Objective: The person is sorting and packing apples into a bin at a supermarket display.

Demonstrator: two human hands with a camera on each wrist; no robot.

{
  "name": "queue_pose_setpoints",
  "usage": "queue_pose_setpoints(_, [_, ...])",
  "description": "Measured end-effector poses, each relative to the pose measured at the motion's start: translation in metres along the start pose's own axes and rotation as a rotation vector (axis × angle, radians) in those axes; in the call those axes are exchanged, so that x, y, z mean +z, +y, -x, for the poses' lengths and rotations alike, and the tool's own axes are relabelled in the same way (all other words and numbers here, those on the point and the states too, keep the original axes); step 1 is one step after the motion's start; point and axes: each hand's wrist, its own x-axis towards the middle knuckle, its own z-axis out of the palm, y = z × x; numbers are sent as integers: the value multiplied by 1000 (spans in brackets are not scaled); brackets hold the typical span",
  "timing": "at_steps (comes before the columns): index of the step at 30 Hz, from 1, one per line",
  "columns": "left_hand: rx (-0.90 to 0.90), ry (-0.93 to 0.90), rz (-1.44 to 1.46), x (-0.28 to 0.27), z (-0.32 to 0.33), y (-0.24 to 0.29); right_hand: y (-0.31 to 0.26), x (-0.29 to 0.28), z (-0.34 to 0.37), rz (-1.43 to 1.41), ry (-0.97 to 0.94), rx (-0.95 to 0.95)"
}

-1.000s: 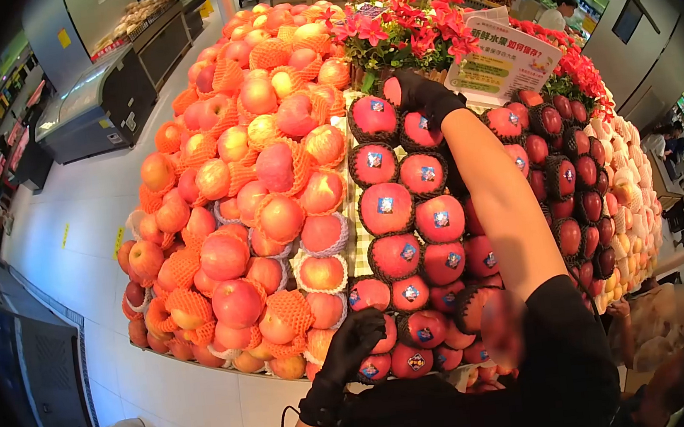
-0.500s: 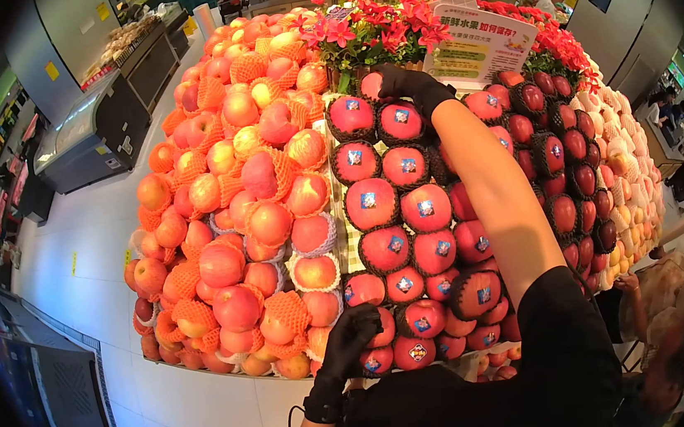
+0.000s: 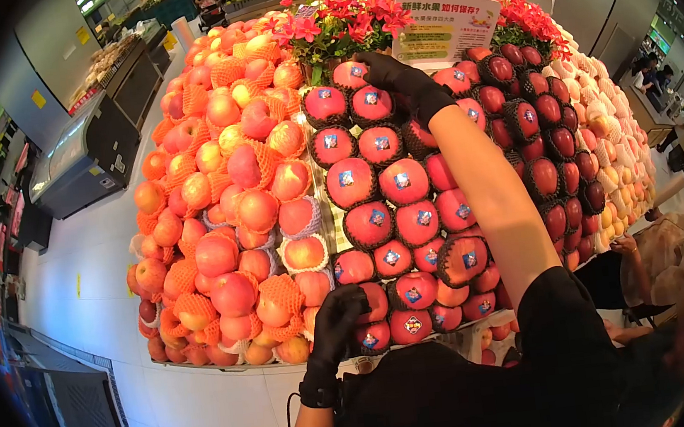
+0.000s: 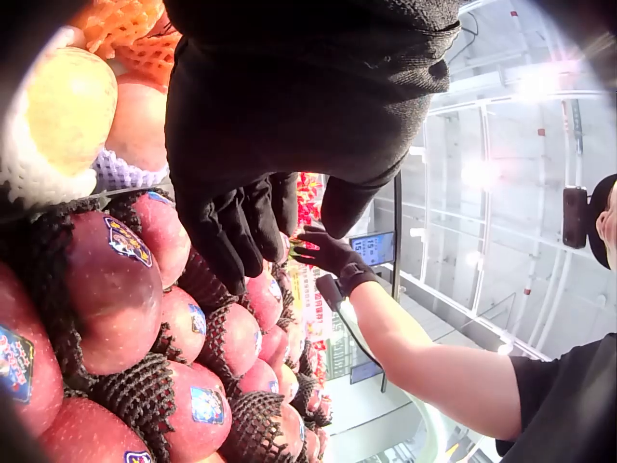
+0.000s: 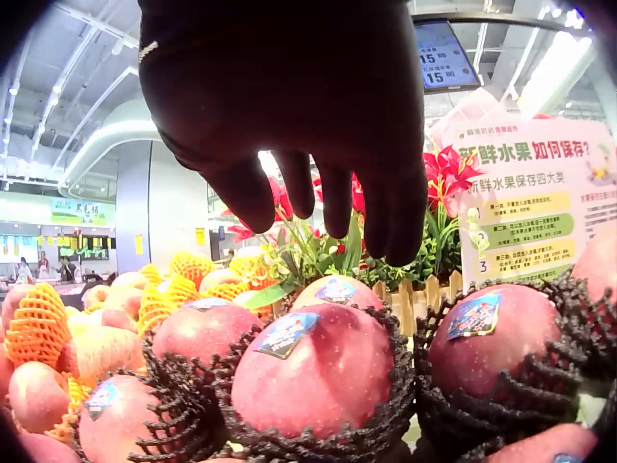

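Red apples in black foam nets stand in rows, many with blue stickers. At the back end of the rows, my black-gloved right hand [image 3: 399, 78] reaches over a stickered apple [image 3: 350, 75], fingertips at its upper right edge. In the right wrist view the fingers of this hand [image 5: 289, 116] hang spread and slightly bent, with that apple [image 5: 337, 292] below them; contact is unclear. My gloved left hand [image 3: 338, 318] is at the front left corner, beside an apple [image 3: 374, 302]. Its fingers bend loosely in the left wrist view, the hand [image 4: 299, 106] gripping nothing visible.
Yellow-red apples [image 3: 217, 254] in orange and white nets fill the left side. Red flowers [image 3: 347, 21] and a printed sign [image 3: 446, 26] stand behind the rows. Darker red apples [image 3: 544, 176] and pale netted fruit [image 3: 607, 115] lie to the right.
My right fingers have shifted off the back apple towards its right edge, uncovering its sticker. The left hand stays by the front corner. The head view has moved, shifting the display leftward.
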Motion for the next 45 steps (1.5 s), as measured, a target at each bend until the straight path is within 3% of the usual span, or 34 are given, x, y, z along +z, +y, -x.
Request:
queue_pose_setpoints(7, [40, 8, -61, -4, 13, 1, -15, -7, 70, 9, 198, -54])
queue_pose_setpoints(11, [40, 81, -69, -6, 19, 3, -47, -13, 131, -226, 232, 54])
queue_pose_setpoints(14, [89, 109, -122, -7, 23, 7, -53, -4, 178, -124, 257, -22])
queue_pose_setpoints(15, [112, 119, -135, -11, 24, 4, -52, 3, 192, -225, 274, -50])
queue_pose_setpoints(21, [88, 103, -80, -27, 24, -9, -75, 31, 289, -422, 245, 187])
queue_pose_setpoints(24, [86, 104, -52, -30, 23, -16, -75, 51, 331, -491, 257, 203])
queue_pose_setpoints(27, [85, 102, -44, -31, 24, -16, -68, 71, 372, -375, 250, 224])
queue_pose_setpoints(29, [77, 97, -38, -31, 28, -15, -66, 82, 401, -186, 332, 92])
queue_pose_setpoints(31, [74, 87, -34, -31, 30, -11, -81, 84, 420, -324, 313, 246])
queue_pose_setpoints(34, [78, 85, -26, -37, 30, -13, -91, 88, 442, -224, 287, 206])
queue_pose_setpoints(35, [64, 83, -32, -39, 32, -12, -98, 88, 449, -329, 274, 317])
queue_pose_setpoints(38, [30, 73, -44, -41, 35, -3, -92, 104, 462, -492, 329, 342])
queue_pose_setpoints(41, [20, 56, -47, -49, 36, 0, -101, 105, 468, -264, 350, 191])
queue_pose_setpoints(45, [17, 50, -51, -59, 35, 2, -97, 122, 476, -301, 418, 273])
